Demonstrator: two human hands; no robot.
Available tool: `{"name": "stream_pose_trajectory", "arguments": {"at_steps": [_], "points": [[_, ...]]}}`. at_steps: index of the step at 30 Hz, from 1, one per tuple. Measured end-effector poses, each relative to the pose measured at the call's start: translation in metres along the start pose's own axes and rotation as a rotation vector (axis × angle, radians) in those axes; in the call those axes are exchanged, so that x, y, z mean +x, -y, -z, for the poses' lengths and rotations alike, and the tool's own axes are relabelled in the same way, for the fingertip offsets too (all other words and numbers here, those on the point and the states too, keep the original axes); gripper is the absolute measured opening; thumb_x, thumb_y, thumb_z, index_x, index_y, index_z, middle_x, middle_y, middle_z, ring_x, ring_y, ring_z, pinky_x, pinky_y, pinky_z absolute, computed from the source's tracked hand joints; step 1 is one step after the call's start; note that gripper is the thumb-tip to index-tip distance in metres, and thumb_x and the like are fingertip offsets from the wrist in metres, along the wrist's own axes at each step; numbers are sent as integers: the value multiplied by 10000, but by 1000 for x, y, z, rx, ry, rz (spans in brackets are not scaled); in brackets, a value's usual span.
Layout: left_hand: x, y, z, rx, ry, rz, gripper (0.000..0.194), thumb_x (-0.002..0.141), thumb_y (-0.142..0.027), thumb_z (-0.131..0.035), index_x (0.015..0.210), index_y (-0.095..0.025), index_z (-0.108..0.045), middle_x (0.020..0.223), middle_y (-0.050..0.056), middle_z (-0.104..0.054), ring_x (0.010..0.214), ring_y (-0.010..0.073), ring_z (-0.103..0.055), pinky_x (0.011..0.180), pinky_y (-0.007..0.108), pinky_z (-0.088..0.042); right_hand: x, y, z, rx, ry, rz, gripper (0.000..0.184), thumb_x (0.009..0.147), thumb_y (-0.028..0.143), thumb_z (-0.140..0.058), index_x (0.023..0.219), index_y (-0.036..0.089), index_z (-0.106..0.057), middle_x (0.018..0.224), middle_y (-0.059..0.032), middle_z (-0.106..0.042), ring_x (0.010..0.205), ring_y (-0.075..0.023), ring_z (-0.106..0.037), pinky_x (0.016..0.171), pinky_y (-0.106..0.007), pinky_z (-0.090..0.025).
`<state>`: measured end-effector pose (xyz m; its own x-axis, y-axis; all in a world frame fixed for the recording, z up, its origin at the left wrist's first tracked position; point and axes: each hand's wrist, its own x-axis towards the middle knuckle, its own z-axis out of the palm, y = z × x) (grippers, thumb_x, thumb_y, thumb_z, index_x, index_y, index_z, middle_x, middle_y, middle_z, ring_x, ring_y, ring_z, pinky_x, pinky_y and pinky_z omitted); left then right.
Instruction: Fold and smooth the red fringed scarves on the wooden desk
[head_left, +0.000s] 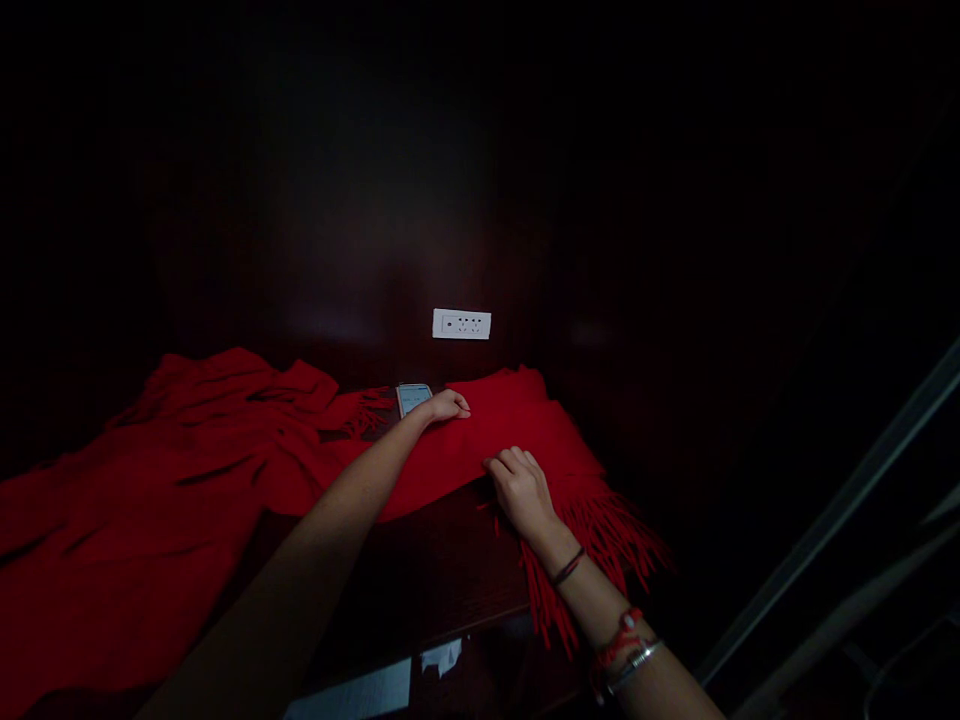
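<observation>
A red fringed scarf (420,475) lies spread across a dark wooden surface, its right end layered and its tassels hanging over the front edge. My left hand (448,405) reaches to the far side of the cloth, fingers pinched together on it. Closer to me, my right hand (521,490) is closed at the scarf's near edge, beside the fringe, with the fingertips partly hidden. Dark bands, a red bracelet and a silver bangle circle my right wrist and forearm. Just behind my left hand lies a phone (414,397) with its screen lit.
More red cloth (187,480) lies rumpled to the left. A white power socket (462,324) is set in the dark wall behind. Below the front edge are a pale paper-like sheet (360,692) and a crumpled white piece (441,656). A pale diagonal bar (817,520) stands at right.
</observation>
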<state>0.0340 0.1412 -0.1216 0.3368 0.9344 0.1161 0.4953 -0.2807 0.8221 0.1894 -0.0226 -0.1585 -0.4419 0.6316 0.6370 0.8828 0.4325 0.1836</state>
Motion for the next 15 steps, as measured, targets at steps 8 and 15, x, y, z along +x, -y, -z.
{"name": "stream_pose_trajectory", "arguments": {"at_steps": [8, 15], "points": [[-5, -8, 15, -199, -24, 45, 228, 621, -220, -589, 841, -159, -588, 734, 22, -607, 676, 128, -551, 605, 237, -434, 3, 0, 16, -37, 122, -2, 213, 822, 161, -353, 988, 183, -483, 780, -50, -527, 706, -146, -472, 642, -251, -330], [10, -32, 12, -309, -6, 59, 263, 597, -208, -617, 850, -145, -585, 713, 18, -608, 638, 122, -544, 622, 255, -438, 10, -12, 32, -15, 192, -118, 247, 826, 172, -318, 1044, 198, -431, 828, -55, -533, 704, -151, -495, 577, -242, -344]]}}
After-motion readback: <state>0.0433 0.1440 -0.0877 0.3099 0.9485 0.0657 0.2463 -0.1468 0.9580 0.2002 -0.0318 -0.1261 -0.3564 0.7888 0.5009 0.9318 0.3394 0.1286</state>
